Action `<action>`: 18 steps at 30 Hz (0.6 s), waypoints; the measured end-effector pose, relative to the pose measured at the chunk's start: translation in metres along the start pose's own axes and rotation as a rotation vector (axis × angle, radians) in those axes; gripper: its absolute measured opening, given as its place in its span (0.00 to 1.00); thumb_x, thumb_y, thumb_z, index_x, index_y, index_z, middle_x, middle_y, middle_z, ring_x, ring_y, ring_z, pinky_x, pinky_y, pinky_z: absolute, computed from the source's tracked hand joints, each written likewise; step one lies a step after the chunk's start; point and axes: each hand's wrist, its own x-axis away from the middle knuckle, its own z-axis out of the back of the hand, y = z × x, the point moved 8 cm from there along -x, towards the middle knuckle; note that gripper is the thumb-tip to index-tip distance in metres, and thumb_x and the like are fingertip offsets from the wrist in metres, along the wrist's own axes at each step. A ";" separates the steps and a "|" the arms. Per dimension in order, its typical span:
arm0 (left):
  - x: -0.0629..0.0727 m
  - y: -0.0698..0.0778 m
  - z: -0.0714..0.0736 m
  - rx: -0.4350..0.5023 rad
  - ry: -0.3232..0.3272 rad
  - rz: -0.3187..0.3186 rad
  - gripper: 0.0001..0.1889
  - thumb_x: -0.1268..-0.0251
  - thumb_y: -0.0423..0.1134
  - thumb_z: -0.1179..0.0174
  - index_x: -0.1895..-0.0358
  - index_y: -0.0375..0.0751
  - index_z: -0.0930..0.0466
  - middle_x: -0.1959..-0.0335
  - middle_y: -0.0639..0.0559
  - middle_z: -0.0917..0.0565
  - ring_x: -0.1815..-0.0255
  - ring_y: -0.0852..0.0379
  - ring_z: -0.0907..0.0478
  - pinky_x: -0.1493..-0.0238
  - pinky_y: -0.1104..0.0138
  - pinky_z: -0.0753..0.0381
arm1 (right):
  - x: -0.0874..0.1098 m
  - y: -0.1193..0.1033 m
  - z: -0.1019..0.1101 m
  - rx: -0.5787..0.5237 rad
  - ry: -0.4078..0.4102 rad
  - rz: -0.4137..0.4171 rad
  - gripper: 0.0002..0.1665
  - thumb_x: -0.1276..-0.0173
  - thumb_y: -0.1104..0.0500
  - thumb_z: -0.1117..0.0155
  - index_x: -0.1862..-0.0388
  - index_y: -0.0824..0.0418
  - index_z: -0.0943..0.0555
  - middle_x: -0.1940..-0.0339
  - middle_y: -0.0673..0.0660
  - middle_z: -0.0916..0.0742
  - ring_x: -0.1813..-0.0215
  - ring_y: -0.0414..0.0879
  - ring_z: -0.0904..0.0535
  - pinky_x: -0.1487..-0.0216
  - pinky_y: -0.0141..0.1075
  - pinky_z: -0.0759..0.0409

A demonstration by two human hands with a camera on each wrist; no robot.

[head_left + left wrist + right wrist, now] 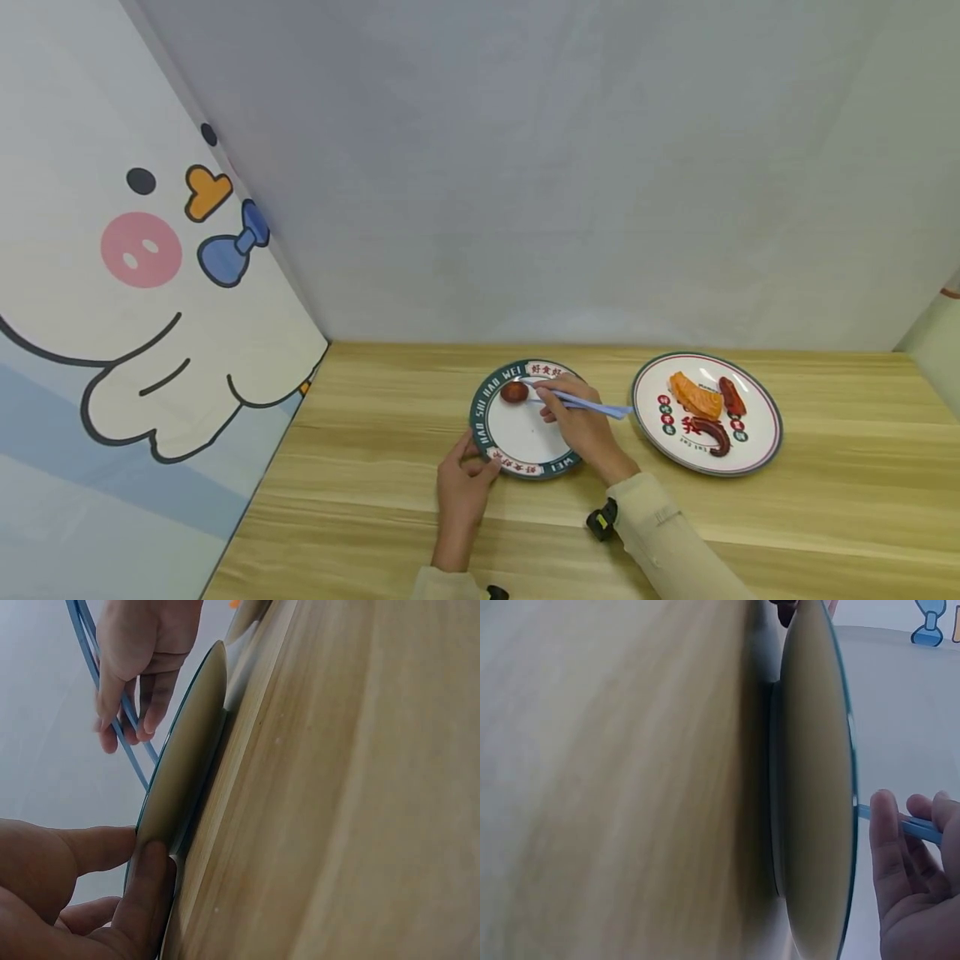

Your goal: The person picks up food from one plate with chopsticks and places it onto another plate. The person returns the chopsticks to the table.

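Note:
My left hand (462, 483) pinches the near left rim of a white plate (528, 435) with a dark green lettered border. In the left wrist view, the thumb lies over the rim and a finger is beneath it. My right hand (581, 421) grips a pair of light blue chopsticks (600, 406) above the plate's right side. Their tips reach a glossy red-brown roundish food piece (514, 392) on the upper left of the plate. Whether the tips clasp the piece or only touch it, I cannot tell. The right wrist view shows the plate's underside (817, 787) beside the fingers.
To the right stands a second white plate (757, 417), bearing an orange salmon-like slice (696, 396), a reddish sausage-like piece (732, 397) and a dark red curled tentacle-like piece (712, 437). A pale wall (570, 208) rises behind the wooden table (360, 467). On the left is a cartoon-printed panel (67, 275).

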 end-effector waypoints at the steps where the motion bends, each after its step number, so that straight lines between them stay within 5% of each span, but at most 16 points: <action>1: 0.000 0.000 0.000 -0.002 -0.001 0.003 0.36 0.39 0.21 0.30 0.26 0.24 0.30 0.49 0.37 0.17 0.66 0.59 0.19 0.69 0.74 0.18 | 0.000 -0.001 -0.001 0.006 -0.010 0.014 0.11 0.22 0.68 0.38 0.48 0.74 0.13 0.57 0.73 0.15 0.65 0.57 0.12 0.62 0.33 0.11; 6: 0.000 -0.001 0.000 -0.003 0.000 0.012 0.36 0.39 0.21 0.29 0.26 0.25 0.30 0.49 0.37 0.17 0.65 0.58 0.19 0.69 0.74 0.18 | -0.001 -0.006 -0.005 0.032 -0.064 0.095 0.11 0.22 0.69 0.37 0.48 0.75 0.13 0.56 0.69 0.13 0.63 0.67 0.13 0.62 0.34 0.10; 13: 0.000 0.000 0.000 0.014 -0.003 0.013 0.36 0.40 0.21 0.29 0.26 0.25 0.30 0.48 0.36 0.18 0.65 0.58 0.18 0.68 0.73 0.17 | -0.004 -0.013 -0.009 0.099 -0.090 0.248 0.09 0.25 0.70 0.35 0.53 0.76 0.12 0.60 0.66 0.11 0.67 0.55 0.12 0.66 0.37 0.10; 18: 0.001 0.000 0.001 0.020 0.000 0.011 0.36 0.40 0.21 0.29 0.26 0.25 0.30 0.49 0.36 0.18 0.65 0.58 0.17 0.68 0.73 0.17 | -0.005 -0.011 -0.011 0.107 -0.100 0.251 0.09 0.25 0.70 0.35 0.55 0.76 0.12 0.60 0.68 0.11 0.68 0.56 0.12 0.65 0.36 0.10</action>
